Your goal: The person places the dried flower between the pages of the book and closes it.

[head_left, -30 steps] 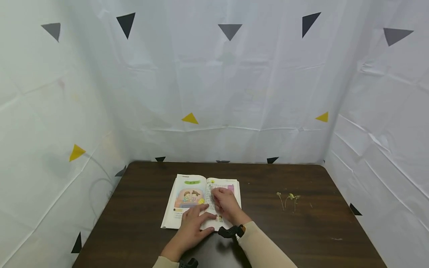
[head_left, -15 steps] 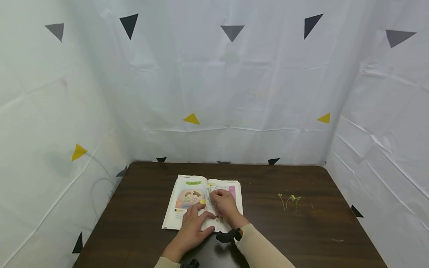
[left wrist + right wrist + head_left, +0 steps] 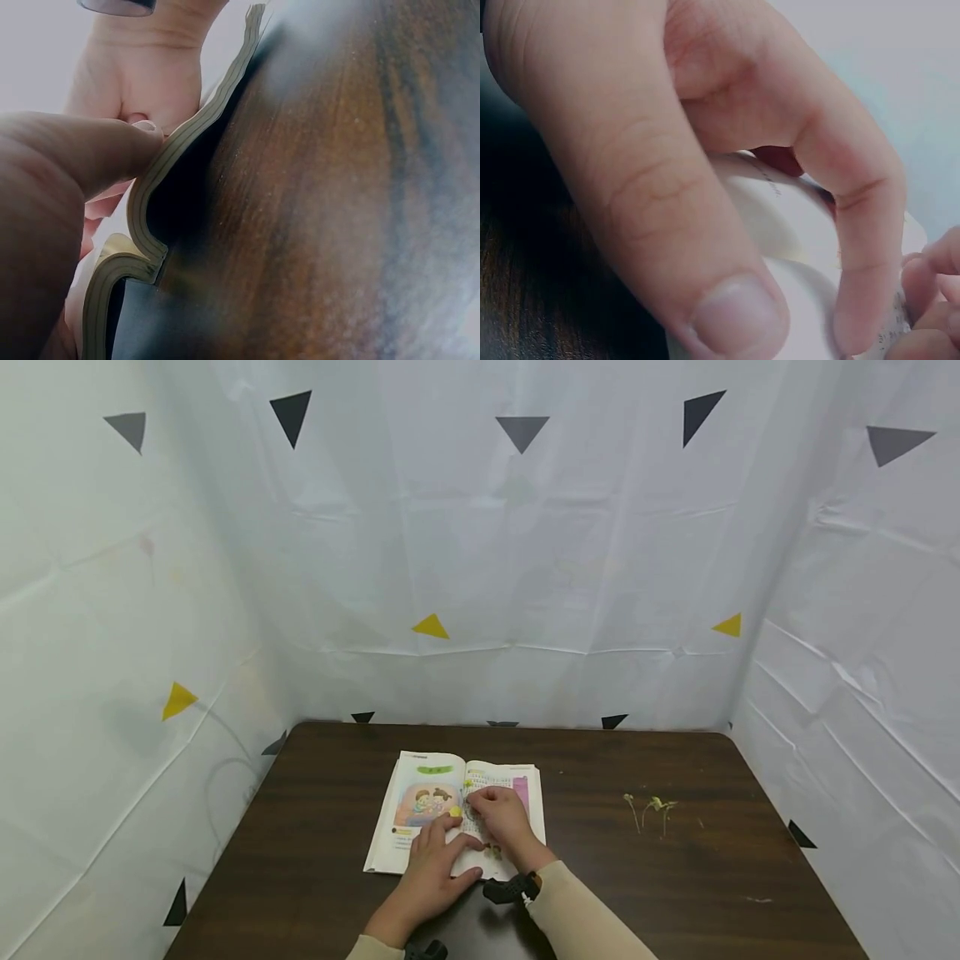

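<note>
An open book [image 3: 386, 852] with a printed picture on its left page lies on the dark table. My left hand [image 3: 433, 868] rests spread across its lower middle, with fingers fairly straight. In the left wrist view, the left thumb [image 3: 75, 161] lies over the book's thick page edge [image 3: 154, 180]. Above the right page, my right hand [image 3: 506, 822] has thumb and fingers together near the gutter. A small yellow-green sprout leaf [image 3: 468, 783] shows just beyond those fingertips; the stem is hidden. In the right wrist view, the right hand's curled fingers [image 3: 930, 289] appear at the edge.
Several thin sprouts [image 3: 652, 806] with pale stems lie on the table [image 3: 600, 893] to the right of the book. White cloth walls [image 3: 510, 568] with grey, black and yellow triangles stand behind and at both sides.
My right hand has shifted slightly left and towards me over the right page, the sprout leaf moving along with it. The left hand stays in place on the book.
</note>
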{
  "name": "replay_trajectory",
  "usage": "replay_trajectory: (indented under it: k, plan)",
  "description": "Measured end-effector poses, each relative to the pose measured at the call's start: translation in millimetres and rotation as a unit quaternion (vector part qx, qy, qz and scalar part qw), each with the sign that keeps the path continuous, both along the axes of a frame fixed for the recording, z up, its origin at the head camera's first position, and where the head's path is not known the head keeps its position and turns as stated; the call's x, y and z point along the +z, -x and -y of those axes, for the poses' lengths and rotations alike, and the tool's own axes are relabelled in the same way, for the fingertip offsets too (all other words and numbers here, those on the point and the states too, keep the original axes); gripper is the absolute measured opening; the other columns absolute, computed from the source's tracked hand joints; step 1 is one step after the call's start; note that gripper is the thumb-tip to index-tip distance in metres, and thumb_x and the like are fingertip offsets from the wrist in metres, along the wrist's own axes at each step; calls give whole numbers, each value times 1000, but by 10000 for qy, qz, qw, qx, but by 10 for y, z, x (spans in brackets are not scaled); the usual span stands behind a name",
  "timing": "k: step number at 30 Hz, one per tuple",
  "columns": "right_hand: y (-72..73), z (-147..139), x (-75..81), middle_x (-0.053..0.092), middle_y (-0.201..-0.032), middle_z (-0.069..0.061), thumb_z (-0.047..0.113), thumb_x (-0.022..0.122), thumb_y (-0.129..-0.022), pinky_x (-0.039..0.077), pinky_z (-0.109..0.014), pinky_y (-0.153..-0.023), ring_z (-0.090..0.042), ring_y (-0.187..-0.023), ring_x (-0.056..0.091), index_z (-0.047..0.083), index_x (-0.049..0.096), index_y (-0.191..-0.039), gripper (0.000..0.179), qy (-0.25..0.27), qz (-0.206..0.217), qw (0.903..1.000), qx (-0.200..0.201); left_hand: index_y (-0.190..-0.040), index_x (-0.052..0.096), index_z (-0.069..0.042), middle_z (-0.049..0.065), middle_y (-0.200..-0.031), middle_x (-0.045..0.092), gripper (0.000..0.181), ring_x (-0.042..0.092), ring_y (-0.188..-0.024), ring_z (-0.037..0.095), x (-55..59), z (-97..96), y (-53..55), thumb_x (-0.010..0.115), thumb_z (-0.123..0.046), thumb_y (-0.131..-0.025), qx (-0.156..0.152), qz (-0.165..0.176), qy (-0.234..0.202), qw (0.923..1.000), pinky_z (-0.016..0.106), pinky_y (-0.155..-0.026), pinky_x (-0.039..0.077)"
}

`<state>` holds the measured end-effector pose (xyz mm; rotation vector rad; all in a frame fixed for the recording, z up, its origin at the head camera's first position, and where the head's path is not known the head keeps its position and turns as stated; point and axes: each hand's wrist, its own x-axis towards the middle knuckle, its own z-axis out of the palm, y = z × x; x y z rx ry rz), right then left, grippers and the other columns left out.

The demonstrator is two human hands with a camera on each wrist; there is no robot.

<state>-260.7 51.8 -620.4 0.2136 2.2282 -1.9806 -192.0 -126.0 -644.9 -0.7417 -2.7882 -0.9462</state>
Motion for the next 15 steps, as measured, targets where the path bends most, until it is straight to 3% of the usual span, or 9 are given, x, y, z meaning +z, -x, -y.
replay_trajectory:
  k: [3, 7, 10, 15]
  plan:
    - [-3, -19, -4, 67, -89, 2, 24, 70, -106, 39, -23, -58, -8, -67, 47, 3, 82, -107, 24, -48, -127, 9998, 128, -123, 71, -35, 16, -155, 48, 31, 38, -149, 41, 8, -4, 2, 82, -40, -95, -15, 17, -23, 10000, 68, -113, 36]
    - [2, -43, -5, 63, -81, 2, 23, 68, -107, 36, -22, -52, -7, -56, 39, 4, 83, -111, 24, 67, -99, 9993, 357, -123, 71, -34, 15, -161, 46, 30, 36, -152, 43, 24, -4, 7, 82, -40, -95, -64, 112, -71, 9999, 71, -115, 34]
    - [6, -66, 3, 65, -87, 4, 23, 67, -108, 36, -21, -54, -7, -62, 41, 4, 82, -116, 26, 195, -78, 9982, 567, -123, 71, -34, 14, -166, 45, 29, 35, -154, 44, 35, 0, 9, 81, -40, -96, -98, 170, -120, 9997, 73, -116, 32]
    - [-2, -141, -6, 61, -86, 4, 22, 64, -110, 35, -22, -52, -7, -60, 39, 0, 77, -125, 29, 745, 38, 9932, 889, -121, 71, -34, 7, -170, 46, 27, 33, -159, 44, 36, 6, 4, 80, -40, -97, -119, 186, -127, 9997, 76, -116, 30]
